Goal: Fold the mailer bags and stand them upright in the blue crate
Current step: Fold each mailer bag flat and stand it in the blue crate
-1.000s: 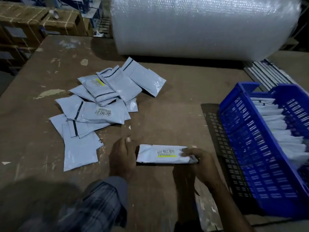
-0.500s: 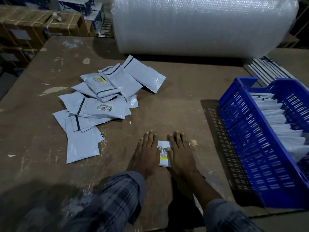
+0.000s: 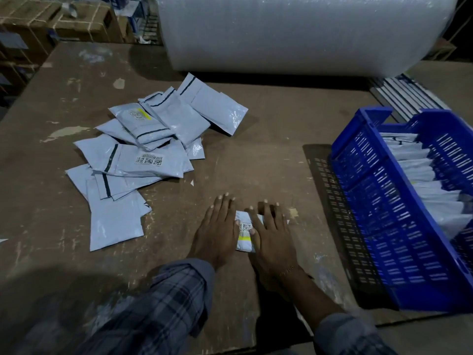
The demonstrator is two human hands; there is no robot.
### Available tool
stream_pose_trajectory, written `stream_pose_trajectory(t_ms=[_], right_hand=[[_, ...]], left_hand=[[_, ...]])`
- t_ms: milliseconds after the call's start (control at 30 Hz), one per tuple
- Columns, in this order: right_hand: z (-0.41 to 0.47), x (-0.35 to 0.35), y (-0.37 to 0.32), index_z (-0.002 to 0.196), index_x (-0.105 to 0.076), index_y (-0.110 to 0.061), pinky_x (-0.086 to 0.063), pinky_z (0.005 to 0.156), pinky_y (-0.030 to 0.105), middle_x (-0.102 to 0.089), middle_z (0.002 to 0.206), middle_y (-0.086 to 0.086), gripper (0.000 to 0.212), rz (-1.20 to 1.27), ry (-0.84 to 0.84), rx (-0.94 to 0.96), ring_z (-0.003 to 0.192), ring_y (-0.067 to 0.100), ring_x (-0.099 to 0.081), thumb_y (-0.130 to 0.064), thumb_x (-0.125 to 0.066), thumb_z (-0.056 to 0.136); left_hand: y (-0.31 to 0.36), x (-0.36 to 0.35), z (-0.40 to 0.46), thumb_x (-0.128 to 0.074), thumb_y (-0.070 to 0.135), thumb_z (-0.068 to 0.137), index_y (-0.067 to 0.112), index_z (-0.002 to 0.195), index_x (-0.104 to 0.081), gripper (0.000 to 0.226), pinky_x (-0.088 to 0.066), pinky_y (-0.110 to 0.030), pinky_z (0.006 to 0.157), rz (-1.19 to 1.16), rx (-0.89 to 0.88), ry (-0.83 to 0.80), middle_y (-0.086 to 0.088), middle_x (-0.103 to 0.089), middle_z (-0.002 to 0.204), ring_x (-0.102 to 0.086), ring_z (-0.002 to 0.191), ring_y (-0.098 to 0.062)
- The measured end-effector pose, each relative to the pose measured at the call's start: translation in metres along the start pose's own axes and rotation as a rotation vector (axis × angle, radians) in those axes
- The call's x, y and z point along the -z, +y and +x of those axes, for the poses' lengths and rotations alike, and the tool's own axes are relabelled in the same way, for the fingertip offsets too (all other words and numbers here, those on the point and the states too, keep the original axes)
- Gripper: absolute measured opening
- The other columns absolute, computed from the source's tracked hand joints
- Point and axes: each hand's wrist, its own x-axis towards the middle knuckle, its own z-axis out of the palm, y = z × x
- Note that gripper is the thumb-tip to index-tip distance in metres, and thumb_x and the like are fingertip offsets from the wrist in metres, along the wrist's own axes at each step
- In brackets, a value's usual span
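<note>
A folded white mailer bag (image 3: 245, 234) with a barcode and yellow stripe lies on the brown table near its front edge. My left hand (image 3: 217, 231) lies flat along its left side and my right hand (image 3: 272, 234) lies flat over its right part, both pressing it down with fingers spread. A loose pile of flat mailer bags (image 3: 151, 155) lies at the left centre of the table. The blue crate (image 3: 378, 208) stands at the right, tilted, with several folded bags (image 3: 430, 190) upright inside.
A big roll of bubble wrap (image 3: 294, 34) lies across the back of the table (image 3: 268, 155). Cardboard boxes (image 3: 51, 24) are stacked beyond the far left corner. A stack of flat grey strips (image 3: 407, 93) lies behind the crate.
One second ago both hands held the bag lengthwise by its ends. They have since folded it to a narrow packet and now press it flat on the table.
</note>
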Motion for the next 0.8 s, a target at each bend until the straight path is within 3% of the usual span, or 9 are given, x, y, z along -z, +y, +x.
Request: stream_pose_trajectory(t_ms=[133, 233, 333, 500, 667, 800], right_hand=[[0.015, -0.001, 0.002, 0.162, -0.028, -0.033, -0.023, 0.123, 0.055, -0.015, 0.172, 0.007, 0.057, 0.015, -0.001, -0.026, 0.158, 0.037, -0.008, -0.043, -0.024, 0.107], [0.016, 0.003, -0.001, 0.163, -0.025, -0.033, -0.021, 0.125, 0.055, -0.015, 0.172, 0.008, 0.058, 0.023, 0.008, -0.041, 0.158, 0.038, -0.007, -0.044, -0.023, 0.106], [-0.002, 0.001, -0.006, 0.164, -0.022, -0.035, -0.010, 0.128, 0.052, -0.008, 0.173, 0.005, 0.056, 0.025, 0.036, -0.018, 0.159, 0.035, -0.003, -0.042, -0.029, 0.108], [0.006, -0.005, -0.001, 0.161, -0.029, -0.037, -0.015, 0.126, 0.056, -0.014, 0.173, 0.007, 0.054, 0.039, 0.029, -0.019, 0.157, 0.039, -0.010, -0.043, -0.025, 0.107], [0.023, -0.001, -0.003, 0.160, -0.033, -0.035, -0.013, 0.126, 0.054, -0.018, 0.171, 0.008, 0.055, 0.023, 0.034, -0.066, 0.156, 0.040, -0.012, -0.044, -0.021, 0.107], [0.015, -0.003, -0.008, 0.160, -0.034, -0.034, -0.018, 0.125, 0.059, -0.021, 0.170, 0.012, 0.054, 0.016, 0.075, -0.069, 0.157, 0.043, -0.009, -0.043, -0.027, 0.108]], left_hand=[[0.004, -0.007, -0.007, -0.025, 0.036, 0.111, 0.000, 0.161, -0.032, 0.063, -0.030, -0.051, 0.126, 0.046, -0.093, -0.027, -0.019, -0.025, 0.171, -0.030, 0.156, -0.037], [-0.011, 0.002, -0.006, -0.016, 0.040, 0.112, 0.008, 0.167, -0.019, 0.064, -0.024, -0.046, 0.129, 0.003, -0.165, -0.040, -0.011, -0.012, 0.176, -0.015, 0.162, -0.027], [-0.018, 0.008, -0.002, -0.011, 0.043, 0.110, 0.013, 0.169, -0.009, 0.066, -0.018, -0.043, 0.131, -0.026, -0.090, -0.041, -0.003, -0.005, 0.177, -0.004, 0.163, -0.019], [-0.002, 0.001, -0.008, -0.002, 0.046, 0.110, 0.005, 0.166, -0.018, 0.072, -0.019, -0.048, 0.130, 0.037, -0.040, -0.080, -0.016, -0.009, 0.175, -0.013, 0.162, -0.031], [-0.013, -0.001, -0.012, -0.024, 0.041, 0.110, 0.002, 0.165, -0.023, 0.067, -0.027, -0.049, 0.128, 0.055, -0.218, -0.100, -0.015, -0.017, 0.174, -0.019, 0.161, -0.031], [-0.018, 0.006, -0.009, -0.007, 0.045, 0.112, 0.009, 0.167, -0.021, 0.067, -0.023, -0.045, 0.130, 0.038, -0.210, -0.069, -0.010, -0.014, 0.176, -0.016, 0.162, -0.025]])
